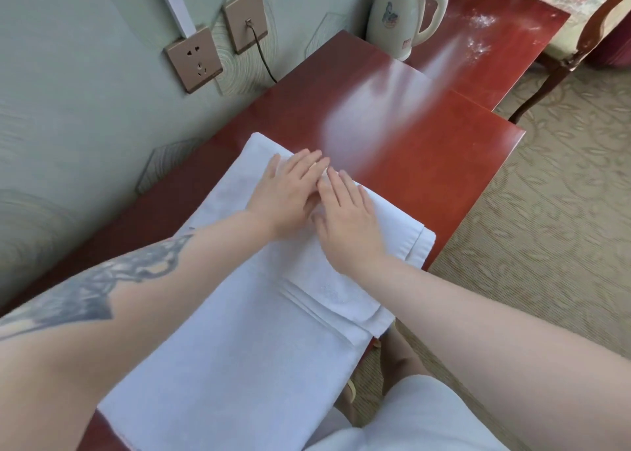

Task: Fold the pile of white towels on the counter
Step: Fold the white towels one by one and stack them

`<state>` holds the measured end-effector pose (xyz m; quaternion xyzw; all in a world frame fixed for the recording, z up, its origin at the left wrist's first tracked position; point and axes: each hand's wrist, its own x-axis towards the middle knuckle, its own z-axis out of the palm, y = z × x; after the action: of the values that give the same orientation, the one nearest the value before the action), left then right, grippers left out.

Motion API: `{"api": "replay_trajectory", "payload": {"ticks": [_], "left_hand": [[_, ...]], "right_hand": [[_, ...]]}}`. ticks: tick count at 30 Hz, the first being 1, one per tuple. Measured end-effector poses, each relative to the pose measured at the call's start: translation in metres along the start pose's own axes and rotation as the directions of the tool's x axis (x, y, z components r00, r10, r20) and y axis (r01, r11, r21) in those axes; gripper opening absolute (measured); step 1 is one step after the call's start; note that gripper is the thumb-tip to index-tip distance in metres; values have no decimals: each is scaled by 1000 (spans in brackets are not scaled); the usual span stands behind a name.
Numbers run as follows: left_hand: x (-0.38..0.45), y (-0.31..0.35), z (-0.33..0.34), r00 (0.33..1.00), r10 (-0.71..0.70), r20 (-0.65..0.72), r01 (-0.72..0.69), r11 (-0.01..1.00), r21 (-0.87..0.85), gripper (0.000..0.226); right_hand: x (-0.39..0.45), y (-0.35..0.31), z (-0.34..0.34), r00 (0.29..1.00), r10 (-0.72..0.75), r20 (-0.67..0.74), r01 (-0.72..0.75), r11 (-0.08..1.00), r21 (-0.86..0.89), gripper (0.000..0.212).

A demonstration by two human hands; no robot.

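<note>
Two bare forearms reach out from the bottom of the view over the white towel, which lies spread along the red counter with its long axis running from the near edge away toward the kettle. Both hands rest flat on the towel's far end, fingers straight, gripping nothing: the left hand sits a little farther up the towel, the right hand just beside it, fingers touching or overlapping. A folded layer lies under the right hand, its hemmed edge on the towel's right side near the counter's edge. Any coming fold would likely run along that long axis. Whether more towels lie beneath cannot be told, and the towel's near end is cut off by the arms.
</note>
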<state>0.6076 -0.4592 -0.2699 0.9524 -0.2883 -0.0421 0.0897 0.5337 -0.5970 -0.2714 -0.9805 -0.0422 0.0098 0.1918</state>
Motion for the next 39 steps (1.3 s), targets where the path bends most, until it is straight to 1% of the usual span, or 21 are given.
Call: {"api": "replay_trajectory", "payload": {"ticks": [1,2,3,4,7,10,14,18,22,29,35,39], "left_hand": [[6,5,13,990,-112,86,111,994,22,58],[9,2,24,973,-183,141,180,983,32,63],[9,-6,31,967,-200,155,199,980,18,66],[9,-14,35,973,-180,144,182,983,1,67],[11,-31,38,993,-69,94,70,998,-5,70],[19,-34,37,996,-14,90,13,1000,9,71],[29,-38,35,996,-5,92,4,1000,13,72],[54,-32,34,997,-20,80,19,1000,12,70],[84,-27,37,996,-51,73,50,999,16,66],[159,-10,40,997,-42,66,40,999,27,68],[222,11,44,997,-59,55,58,998,19,69],[246,10,42,995,-60,81,59,998,21,67]], "right_hand": [[9,-2,10,996,67,61,-62,995,-71,58],[12,1,20,989,108,99,-94,986,-134,62],[8,7,26,985,131,109,-110,976,-186,65],[0,15,30,985,145,88,-123,968,-218,70],[-30,38,29,974,223,-50,-228,942,-247,75],[-44,49,28,959,276,-65,-283,927,-247,76],[-35,57,23,963,265,-55,-271,931,-246,76],[-16,84,10,973,231,-18,-228,941,-251,74],[7,110,0,978,208,-29,-209,951,-229,74],[51,163,-20,975,214,-64,-222,955,-199,73],[94,220,-40,977,204,-58,-210,963,-166,73],[111,235,-46,977,205,-62,-212,966,-148,72]]}}
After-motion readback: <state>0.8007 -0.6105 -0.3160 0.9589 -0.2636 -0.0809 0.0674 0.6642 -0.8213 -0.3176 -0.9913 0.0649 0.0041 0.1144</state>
